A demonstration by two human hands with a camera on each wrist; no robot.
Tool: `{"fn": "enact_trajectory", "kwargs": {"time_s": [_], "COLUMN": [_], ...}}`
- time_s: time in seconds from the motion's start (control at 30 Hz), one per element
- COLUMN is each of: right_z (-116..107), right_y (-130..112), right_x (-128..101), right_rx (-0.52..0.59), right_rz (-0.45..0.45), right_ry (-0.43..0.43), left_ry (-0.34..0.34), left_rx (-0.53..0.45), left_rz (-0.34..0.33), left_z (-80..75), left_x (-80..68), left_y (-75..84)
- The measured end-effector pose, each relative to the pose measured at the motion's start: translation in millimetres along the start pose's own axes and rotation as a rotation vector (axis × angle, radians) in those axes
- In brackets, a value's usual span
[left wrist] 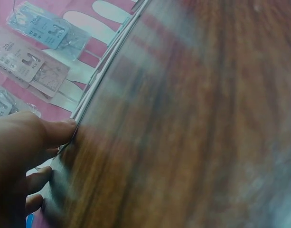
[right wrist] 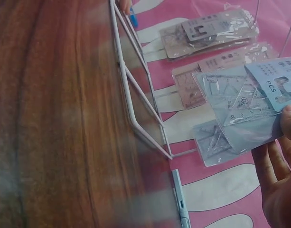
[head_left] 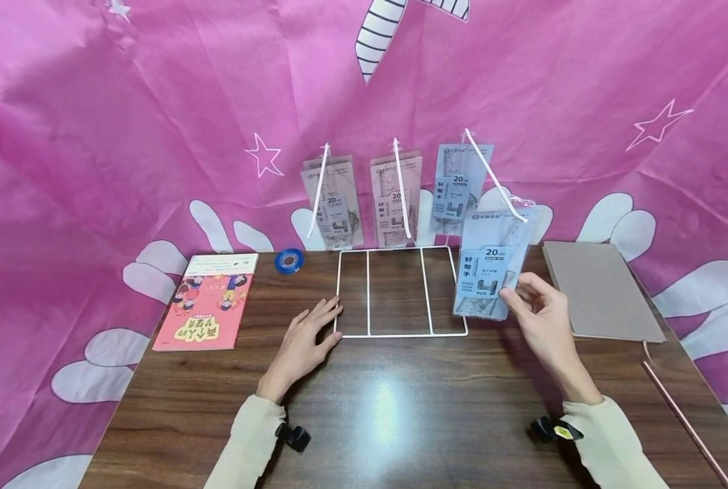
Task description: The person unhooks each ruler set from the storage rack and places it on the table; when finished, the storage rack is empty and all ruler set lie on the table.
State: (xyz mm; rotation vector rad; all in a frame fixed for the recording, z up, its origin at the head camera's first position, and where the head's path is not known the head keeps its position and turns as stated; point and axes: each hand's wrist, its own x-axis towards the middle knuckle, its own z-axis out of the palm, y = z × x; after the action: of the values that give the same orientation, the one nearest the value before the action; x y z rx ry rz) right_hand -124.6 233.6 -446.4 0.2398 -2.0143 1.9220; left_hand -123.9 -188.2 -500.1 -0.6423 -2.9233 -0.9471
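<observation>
My right hand [head_left: 544,312] pinches the lower right edge of a blue ruler set pack [head_left: 483,268] between thumb and fingers. The pack hangs upright near the front tip of the right white hook [head_left: 495,175], and clear rulers show through its plastic in the right wrist view. Behind it, another blue pack [head_left: 458,183] is on the same hook. My left hand [head_left: 305,339] rests on the table, its thumb and fingertips at the left side of the white wire rack [head_left: 369,299]. Pinkish packs [head_left: 391,224] hang on the middle hook, greyish packs [head_left: 333,224] on the left one.
A red-and-white book [head_left: 208,305] lies at the left, with a blue tape roll [head_left: 288,261] beside it. On the right are a grey closed laptop-like slab [head_left: 605,292] and a thin pinkish rod [head_left: 688,424]. Pink patterned cloth [head_left: 174,102] covers the wall behind the table.
</observation>
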Motion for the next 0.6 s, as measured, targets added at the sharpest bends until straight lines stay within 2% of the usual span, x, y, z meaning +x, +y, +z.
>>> {"fn": "enact_trajectory", "kwargs": {"time_s": [0.33, 0.6], "right_z": [-5, -9], "right_y": [-6, -5], "right_x": [-11, -14], "right_rx": [0.051, 0.090], "right_rz": [-0.036, -0.083], "right_ry": [-0.022, -0.082], "left_ry": [0.009, 0.008], "left_rx": [-0.004, -0.001], "left_rz": [0.007, 0.003], "left_z": [-0.2, 0.5], "left_x": [0.0, -0.4], "left_y": [1.3, 0.1]}}
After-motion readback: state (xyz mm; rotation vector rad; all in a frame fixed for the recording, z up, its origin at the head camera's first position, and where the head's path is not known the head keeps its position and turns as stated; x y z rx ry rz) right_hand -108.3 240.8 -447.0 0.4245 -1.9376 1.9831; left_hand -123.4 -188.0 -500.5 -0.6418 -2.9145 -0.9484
